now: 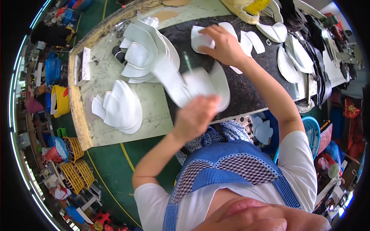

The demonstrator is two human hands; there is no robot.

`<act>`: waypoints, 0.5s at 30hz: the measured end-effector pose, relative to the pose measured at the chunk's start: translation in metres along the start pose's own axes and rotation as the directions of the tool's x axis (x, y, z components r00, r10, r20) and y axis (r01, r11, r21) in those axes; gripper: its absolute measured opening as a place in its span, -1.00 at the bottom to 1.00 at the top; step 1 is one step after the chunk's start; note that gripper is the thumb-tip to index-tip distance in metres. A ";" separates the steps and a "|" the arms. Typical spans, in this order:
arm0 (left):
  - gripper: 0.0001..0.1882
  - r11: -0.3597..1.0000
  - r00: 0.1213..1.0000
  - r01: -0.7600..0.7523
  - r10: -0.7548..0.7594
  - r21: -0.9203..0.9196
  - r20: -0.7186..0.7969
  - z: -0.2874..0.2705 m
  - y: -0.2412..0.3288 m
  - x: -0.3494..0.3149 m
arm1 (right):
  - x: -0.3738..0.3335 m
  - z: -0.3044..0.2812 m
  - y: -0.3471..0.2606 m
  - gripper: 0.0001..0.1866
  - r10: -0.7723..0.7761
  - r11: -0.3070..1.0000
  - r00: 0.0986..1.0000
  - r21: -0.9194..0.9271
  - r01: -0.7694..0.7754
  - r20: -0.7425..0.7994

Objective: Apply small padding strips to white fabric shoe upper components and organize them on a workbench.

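Note:
A white curved flat piece [222, 86], wide and U-shaped with a small white panel in its middle, is gripped at its near edge by my left hand [197, 116]. Motion smears both that hand and the piece. Over the dark work mat, my right hand [227, 45] reaches with thumb and fingers apart, touching a small rounded white piece [198, 39]. Other loose white pieces [254, 41] lie beside its wrist. To the left is a stack of large curved white pieces [165, 50]; nearer me sits a pile of smaller white ones [122, 106].
The dark mat [246, 94] covers the middle of a pale worktable [152, 125]. More white curved pieces [298, 56] and dark sheets [318, 73] crowd the right side. A yellow item [256, 7] lies at the back. A blue basket [311, 133] stands below, at my right.

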State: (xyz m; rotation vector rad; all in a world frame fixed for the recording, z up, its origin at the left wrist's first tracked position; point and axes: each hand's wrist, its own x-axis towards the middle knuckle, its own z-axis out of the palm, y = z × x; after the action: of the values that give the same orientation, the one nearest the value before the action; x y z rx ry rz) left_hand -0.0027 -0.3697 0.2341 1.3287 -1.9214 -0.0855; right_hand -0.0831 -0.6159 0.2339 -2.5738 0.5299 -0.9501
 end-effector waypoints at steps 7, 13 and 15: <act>-0.74 0.978 0.982 0.181 -0.173 -0.104 0.080 0.014 0.011 -0.013 | 0.006 -0.001 0.005 -0.85 0.087 0.995 0.988 0.033 -0.092 0.129; -0.57 0.538 0.766 0.344 -0.635 -0.770 -0.101 -0.005 -0.002 0.034 | -0.007 -0.059 -0.083 -0.89 0.379 0.545 0.920 0.780 -0.308 0.098; -0.66 0.245 0.719 0.256 -0.694 -0.935 0.015 -0.010 -0.015 0.044 | -0.037 -0.053 -0.111 -0.87 0.398 0.427 0.895 0.822 -0.375 0.202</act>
State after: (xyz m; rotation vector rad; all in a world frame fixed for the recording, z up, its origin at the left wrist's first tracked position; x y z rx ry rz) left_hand 0.0084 -0.4089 0.2591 0.9589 -0.6931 -0.9719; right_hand -0.1201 -0.5128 0.3010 -1.4399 0.4646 -0.7789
